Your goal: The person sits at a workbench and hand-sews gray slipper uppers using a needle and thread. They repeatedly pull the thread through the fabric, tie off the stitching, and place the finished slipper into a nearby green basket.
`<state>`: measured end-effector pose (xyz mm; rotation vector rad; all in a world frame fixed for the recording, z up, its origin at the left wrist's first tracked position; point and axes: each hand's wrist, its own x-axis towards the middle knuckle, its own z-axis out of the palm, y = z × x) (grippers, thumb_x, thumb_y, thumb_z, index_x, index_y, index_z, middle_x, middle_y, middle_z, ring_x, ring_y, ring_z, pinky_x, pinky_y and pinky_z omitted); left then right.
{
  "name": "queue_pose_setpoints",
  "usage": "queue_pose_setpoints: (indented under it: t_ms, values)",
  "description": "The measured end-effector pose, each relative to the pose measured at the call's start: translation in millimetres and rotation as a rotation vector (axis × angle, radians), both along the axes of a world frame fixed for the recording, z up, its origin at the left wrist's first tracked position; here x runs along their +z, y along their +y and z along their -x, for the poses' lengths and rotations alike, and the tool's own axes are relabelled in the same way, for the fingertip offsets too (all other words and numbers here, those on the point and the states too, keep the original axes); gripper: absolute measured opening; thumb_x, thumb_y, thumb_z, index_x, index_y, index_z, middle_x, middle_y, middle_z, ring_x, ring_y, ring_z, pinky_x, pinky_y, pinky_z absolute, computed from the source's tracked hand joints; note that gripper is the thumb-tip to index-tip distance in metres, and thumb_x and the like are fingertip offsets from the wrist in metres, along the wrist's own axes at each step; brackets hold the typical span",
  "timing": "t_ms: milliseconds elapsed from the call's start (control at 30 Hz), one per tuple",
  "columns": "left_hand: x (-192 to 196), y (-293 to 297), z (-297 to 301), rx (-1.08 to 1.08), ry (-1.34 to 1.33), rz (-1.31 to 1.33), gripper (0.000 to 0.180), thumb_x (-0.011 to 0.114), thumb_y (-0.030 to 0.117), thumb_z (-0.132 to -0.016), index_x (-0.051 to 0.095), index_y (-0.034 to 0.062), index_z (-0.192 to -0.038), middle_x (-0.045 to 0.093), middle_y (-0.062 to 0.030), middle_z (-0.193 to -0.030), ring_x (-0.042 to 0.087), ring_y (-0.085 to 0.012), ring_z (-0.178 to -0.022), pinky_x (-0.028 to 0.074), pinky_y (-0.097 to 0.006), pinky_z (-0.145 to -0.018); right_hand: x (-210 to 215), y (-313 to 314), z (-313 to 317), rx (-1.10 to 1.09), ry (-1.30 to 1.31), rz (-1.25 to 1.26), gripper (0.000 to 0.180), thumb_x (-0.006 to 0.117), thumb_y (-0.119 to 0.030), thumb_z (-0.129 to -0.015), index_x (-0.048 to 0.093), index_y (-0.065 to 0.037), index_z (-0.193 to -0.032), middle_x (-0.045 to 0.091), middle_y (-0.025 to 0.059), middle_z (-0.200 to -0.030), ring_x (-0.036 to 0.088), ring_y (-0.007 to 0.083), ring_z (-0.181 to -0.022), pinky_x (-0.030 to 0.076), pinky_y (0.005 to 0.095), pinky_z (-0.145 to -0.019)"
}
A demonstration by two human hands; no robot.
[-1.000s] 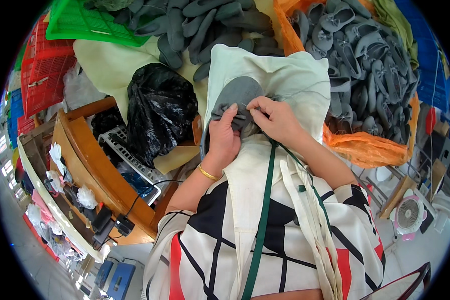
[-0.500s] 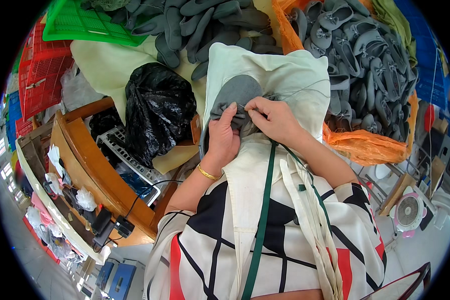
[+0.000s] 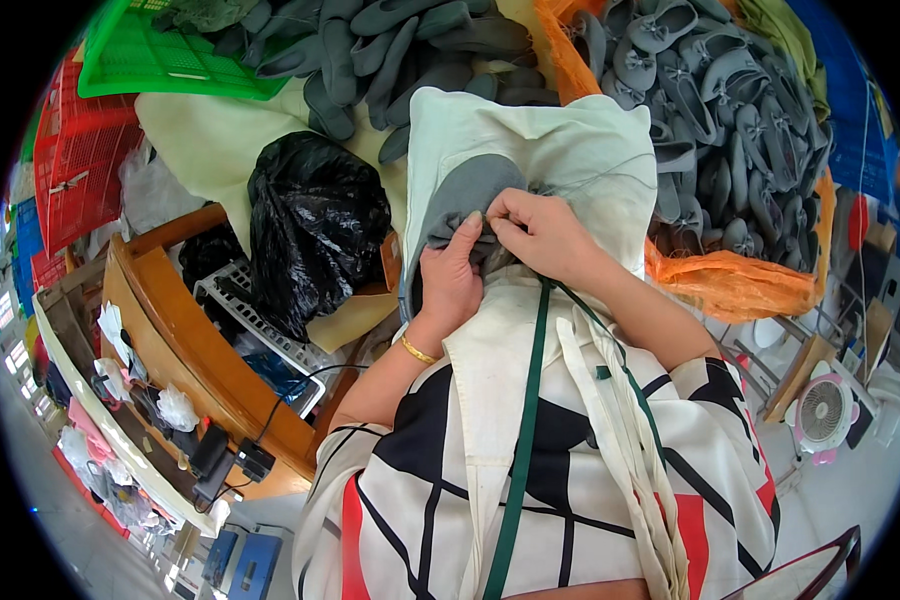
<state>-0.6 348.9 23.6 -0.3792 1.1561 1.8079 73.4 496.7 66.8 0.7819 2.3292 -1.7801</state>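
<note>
A grey fabric shoe (image 3: 475,182) lies on a white cloth (image 3: 580,125) over my lap, its rounded end pointing away from me. My left hand (image 3: 452,280) is closed on it, thumb pressed against the gathered grey bow (image 3: 457,228). At the bow's right side, my right hand (image 3: 545,235) pinches thumb and forefinger together, close to the left thumb tip. Whatever sits in that pinch is too small to make out. Dark thin thread (image 3: 610,172) trails in loops across the cloth beyond my right hand.
Loose grey shoes (image 3: 410,60) are heaped ahead, beside a green basket (image 3: 170,60). An orange sack (image 3: 730,285) of bowed grey shoes (image 3: 720,120) stands at right. To the left are a black plastic bag (image 3: 315,225), a wooden desk (image 3: 200,350) and a red crate (image 3: 85,150).
My right fingertips have come slightly closer to the left thumb at the bow. A thin pale line between them earlier no longer shows clearly. The view has shifted a little.
</note>
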Motion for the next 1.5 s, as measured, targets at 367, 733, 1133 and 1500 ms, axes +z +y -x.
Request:
queue_pose_setpoints:
  t_ms: [367, 733, 1133, 1500]
  values:
    - [7, 2, 7, 0.044, -0.103, -0.078, 0.021, 0.066, 0.015, -0.093, 0.064, 0.0023, -0.109, 0.068, -0.0054, -0.107, 0.065, -0.0141, -0.097, 0.052, -0.029, -0.086, -20, -5, -11, -0.025, 0.152, -0.011, 0.012, 0.058, -0.012, -0.092, 0.060, -0.005, -0.102, 0.066, 0.0155, -0.085, 0.065, 0.0331, -0.074, 0.051, 0.0363, -0.067]
    - [2, 4, 6, 0.033, -0.097, -0.055, 0.018, 0.063, 0.014, -0.095, 0.065, 0.0023, -0.108, 0.068, -0.0043, -0.105, 0.064, -0.0132, -0.095, 0.051, -0.029, -0.086, -23, -17, -5, -0.096, 0.154, -0.114, 0.010, 0.057, -0.012, -0.094, 0.054, -0.005, -0.100, 0.064, 0.0185, -0.082, 0.064, 0.0371, -0.072, 0.050, 0.0407, -0.064]
    - [3, 4, -5, -0.087, 0.148, -0.032, 0.021, 0.062, 0.004, -0.094, 0.064, -0.0018, -0.114, 0.068, -0.0069, -0.111, 0.063, -0.0146, -0.099, 0.050, -0.028, -0.088, -3, 15, 21, 0.098, 0.206, -0.530, 0.008, 0.062, -0.016, -0.090, 0.059, -0.009, -0.094, 0.059, 0.0086, -0.085, 0.061, 0.0314, -0.072, 0.051, 0.0390, -0.063]
    - [4, 9, -12, -0.142, 0.210, -0.087, 0.024, 0.068, 0.008, -0.091, 0.066, -0.0014, -0.114, 0.068, -0.0054, -0.109, 0.062, -0.0130, -0.098, 0.048, -0.028, -0.088, 0, 18, 32, -0.194, 0.157, 0.312, 0.019, 0.057, -0.024, -0.099, 0.056, -0.005, -0.098, 0.062, 0.0015, -0.076, 0.059, 0.0093, -0.057, 0.046, 0.0247, -0.050]
